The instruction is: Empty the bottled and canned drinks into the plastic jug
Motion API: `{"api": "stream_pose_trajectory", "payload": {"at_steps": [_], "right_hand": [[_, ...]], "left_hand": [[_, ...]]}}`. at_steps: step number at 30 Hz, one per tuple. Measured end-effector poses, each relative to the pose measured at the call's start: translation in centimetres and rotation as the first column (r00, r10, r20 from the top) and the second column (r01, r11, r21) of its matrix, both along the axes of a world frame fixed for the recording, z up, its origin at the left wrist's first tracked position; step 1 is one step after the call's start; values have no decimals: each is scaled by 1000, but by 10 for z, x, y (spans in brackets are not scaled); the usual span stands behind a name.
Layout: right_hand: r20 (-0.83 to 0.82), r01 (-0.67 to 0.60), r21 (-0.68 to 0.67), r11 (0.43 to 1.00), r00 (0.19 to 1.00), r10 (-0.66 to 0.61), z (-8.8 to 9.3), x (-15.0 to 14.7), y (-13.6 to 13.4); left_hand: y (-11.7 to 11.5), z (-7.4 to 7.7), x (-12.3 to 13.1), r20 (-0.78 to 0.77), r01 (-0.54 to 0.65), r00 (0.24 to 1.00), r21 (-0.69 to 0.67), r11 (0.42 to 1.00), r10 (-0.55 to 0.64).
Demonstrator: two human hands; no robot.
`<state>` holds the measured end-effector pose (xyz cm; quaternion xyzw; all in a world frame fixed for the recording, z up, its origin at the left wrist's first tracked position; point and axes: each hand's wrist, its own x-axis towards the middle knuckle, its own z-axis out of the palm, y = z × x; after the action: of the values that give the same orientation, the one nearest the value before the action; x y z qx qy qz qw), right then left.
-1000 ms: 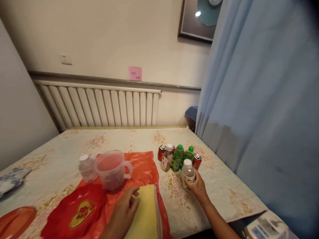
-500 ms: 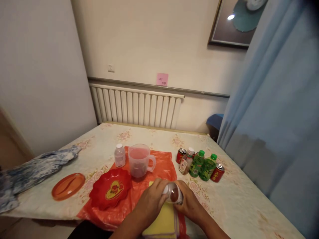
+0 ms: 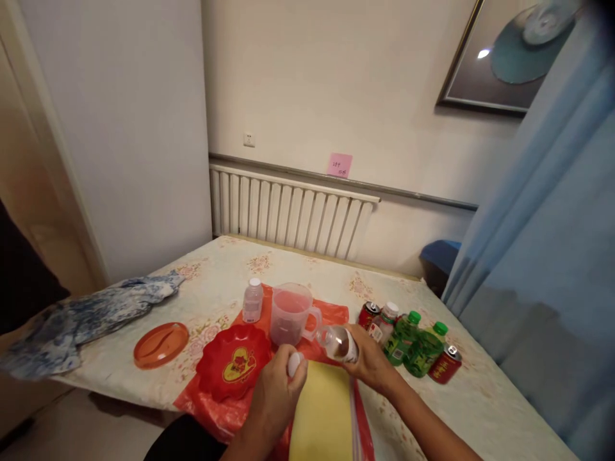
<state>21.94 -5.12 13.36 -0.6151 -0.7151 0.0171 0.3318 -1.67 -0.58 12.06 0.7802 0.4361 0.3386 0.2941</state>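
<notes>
My right hand [image 3: 371, 362] grips a small clear bottle [image 3: 339, 342] with dark liquid at its bottom, tilted with its open neck pointing left toward the plastic measuring jug [image 3: 291, 314]. My left hand [image 3: 278, 392] is closed around the bottle's white cap [image 3: 295, 363], a little below and left of the bottle's mouth. Both hands hover over a yellow pad [image 3: 323, 413] lying on an orange plastic bag [image 3: 336, 315]. The jug holds pinkish liquid.
A second small capped bottle [image 3: 252, 300] stands left of the jug. A red heart-patterned dish [image 3: 232, 362] and an orange lid [image 3: 161, 336] lie to the left, with a blue patterned cloth [image 3: 91, 312] beyond. Green bottles [image 3: 416, 346] and red cans [image 3: 444, 363] cluster at the right.
The right hand picked the bottle out of the cluster and brought it in; the left hand took the cap off. Now cap and bottle are apart and the bottle leans toward the jug.
</notes>
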Motion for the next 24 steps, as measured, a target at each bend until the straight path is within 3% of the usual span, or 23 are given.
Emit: {"api": "stream_pose_trajectory", "payload": {"at_steps": [4, 9, 18, 24], "right_hand": [[113, 21, 42, 999, 993, -26, 15, 17, 30], [335, 153, -6, 988, 931, -143, 35, 28, 64], [711, 253, 6, 967, 679, -182, 63, 20, 103], [769, 194, 22, 981, 624, -140, 82, 7, 113]], "left_hand": [[-5, -31, -6, 114, 73, 992, -151, 986, -56], [-16, -62, -12, 156, 192, 976, -283, 940, -152], [-12, -72, -21, 156, 200, 975, -304, 932, -158], [-12, -80, -22, 174, 194, 974, -328, 925, -142]]}}
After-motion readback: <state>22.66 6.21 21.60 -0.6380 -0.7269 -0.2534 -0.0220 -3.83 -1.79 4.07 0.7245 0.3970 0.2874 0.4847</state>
